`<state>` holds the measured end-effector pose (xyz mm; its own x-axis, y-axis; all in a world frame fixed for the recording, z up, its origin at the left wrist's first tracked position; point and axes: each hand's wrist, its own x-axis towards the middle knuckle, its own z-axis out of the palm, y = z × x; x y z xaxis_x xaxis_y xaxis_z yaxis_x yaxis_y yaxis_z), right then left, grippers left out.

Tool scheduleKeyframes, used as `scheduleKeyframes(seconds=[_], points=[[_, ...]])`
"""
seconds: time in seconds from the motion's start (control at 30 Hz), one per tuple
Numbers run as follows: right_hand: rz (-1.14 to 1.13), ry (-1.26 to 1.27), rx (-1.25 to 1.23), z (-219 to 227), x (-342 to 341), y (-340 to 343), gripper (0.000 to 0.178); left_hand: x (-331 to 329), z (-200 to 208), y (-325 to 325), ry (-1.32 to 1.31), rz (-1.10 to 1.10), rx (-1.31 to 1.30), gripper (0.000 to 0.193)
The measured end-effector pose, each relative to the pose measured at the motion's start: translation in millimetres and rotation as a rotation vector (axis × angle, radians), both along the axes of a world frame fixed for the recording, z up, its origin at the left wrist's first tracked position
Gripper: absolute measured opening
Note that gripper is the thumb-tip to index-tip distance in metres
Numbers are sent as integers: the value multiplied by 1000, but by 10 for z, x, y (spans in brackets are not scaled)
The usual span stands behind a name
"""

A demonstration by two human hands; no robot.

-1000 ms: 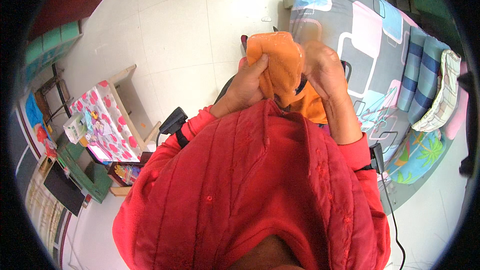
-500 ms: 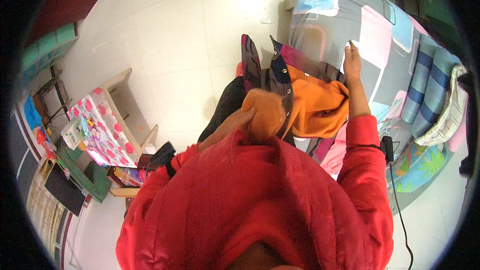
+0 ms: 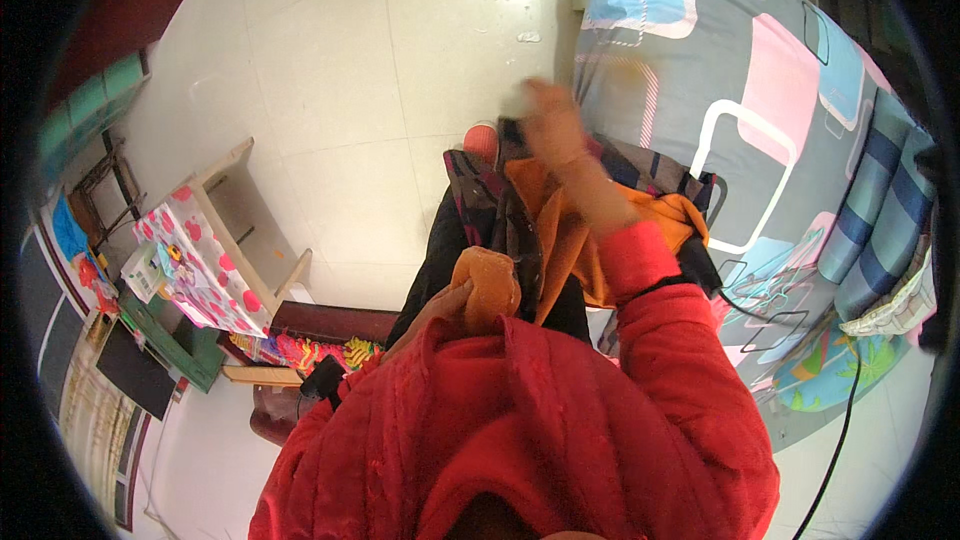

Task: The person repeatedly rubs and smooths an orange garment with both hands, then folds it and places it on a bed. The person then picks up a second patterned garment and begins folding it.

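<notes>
My left hand is close to my chest, closed on a bunched end of an orange cloth. The rest of that orange cloth drapes over dark patterned garments on my lap. My right hand is lifted above the far end of the pile and is blurred by motion. Whether its fingers hold the dark fabric beneath it is unclear. My red jacket sleeves fill the lower part of the view.
A bed with a grey cover printed with pink and blue squares lies to the right, with a folded striped blanket on it. A black cable runs off it. A small wooden table with a spotted cloth stands left. White floor tiles lie ahead.
My right hand has left the bed cover and swung left over the pile. My left hand has drawn the bunched orange cloth in toward my chest.
</notes>
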<state>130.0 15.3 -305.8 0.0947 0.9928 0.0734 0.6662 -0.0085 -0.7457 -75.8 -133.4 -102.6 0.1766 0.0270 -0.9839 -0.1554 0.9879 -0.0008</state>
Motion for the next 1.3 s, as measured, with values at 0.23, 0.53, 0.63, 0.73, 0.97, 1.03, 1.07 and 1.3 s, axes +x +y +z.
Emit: scheduleKeyframes(seconds=[0.23,0.53,0.63,0.73,0.97,1.03,1.07,1.3], points=[[1011,99,-841,188,-66,-48,42,-128,-38,-197,25,29,12,45],[788,-337,-1100,362,822,-1545,35,-577,-88,72,-197,314,243,46],[1055,35,-1287,782,966,-1970,29,-513,26,322,-554,445,293,47],[1293,-17,-1305,938,1294,-1864,27,-287,94,423,-443,190,219,49],[537,-121,-1051,25,1222,-109,42,-27,-131,250,-233,1,105,52],[612,-1010,-326,79,872,554,43,-55,-199,189,-171,-19,78,53],[366,-356,-259,173,778,923,40,-69,-223,158,-147,-22,58,53],[-75,-859,294,302,1168,1795,47,-137,-257,121,-20,-45,-14,56]])
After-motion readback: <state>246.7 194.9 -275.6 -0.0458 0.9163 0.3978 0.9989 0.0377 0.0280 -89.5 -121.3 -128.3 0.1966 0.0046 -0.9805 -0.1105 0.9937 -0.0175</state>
